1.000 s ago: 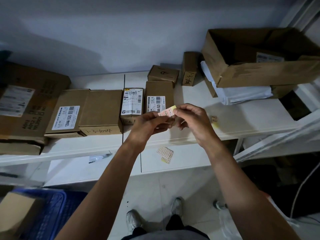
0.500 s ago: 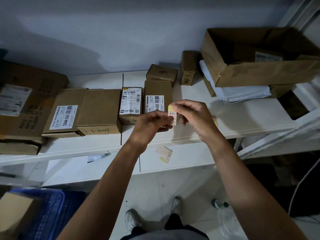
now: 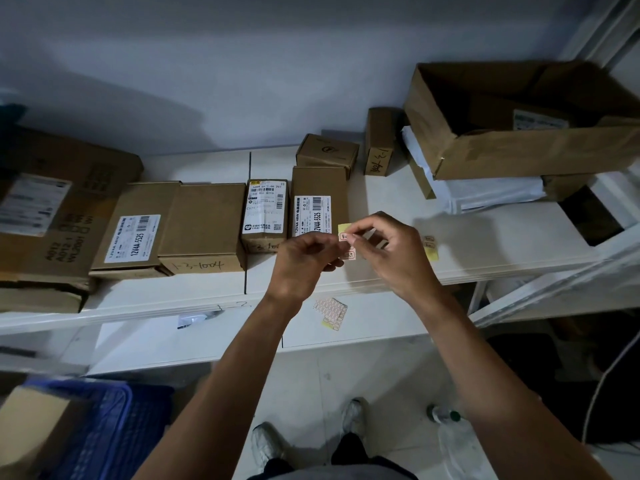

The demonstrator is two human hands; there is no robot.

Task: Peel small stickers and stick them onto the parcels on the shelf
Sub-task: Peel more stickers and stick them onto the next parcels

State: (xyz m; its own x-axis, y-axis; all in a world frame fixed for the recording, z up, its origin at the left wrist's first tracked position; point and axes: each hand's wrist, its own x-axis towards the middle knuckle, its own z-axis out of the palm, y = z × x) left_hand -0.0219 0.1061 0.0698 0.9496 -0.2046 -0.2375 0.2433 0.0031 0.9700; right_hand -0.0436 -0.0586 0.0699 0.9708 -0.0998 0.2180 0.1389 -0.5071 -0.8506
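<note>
While the left hand (image 3: 304, 263) is gripping the sticker strip (image 3: 350, 254) just before the labelled parcel (image 3: 320, 183), fingers (image 3: 354, 235) of the right hand (image 3: 398, 258) are pinching its upper edge, best peeling slowly.

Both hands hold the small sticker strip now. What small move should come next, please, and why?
Probably the right hand should peel one sticker off the small yellow-backed sticker strip while the left hand holds its lower end. The right fingertips already pinch its upper part, and no freed sticker shows yet.
</note>
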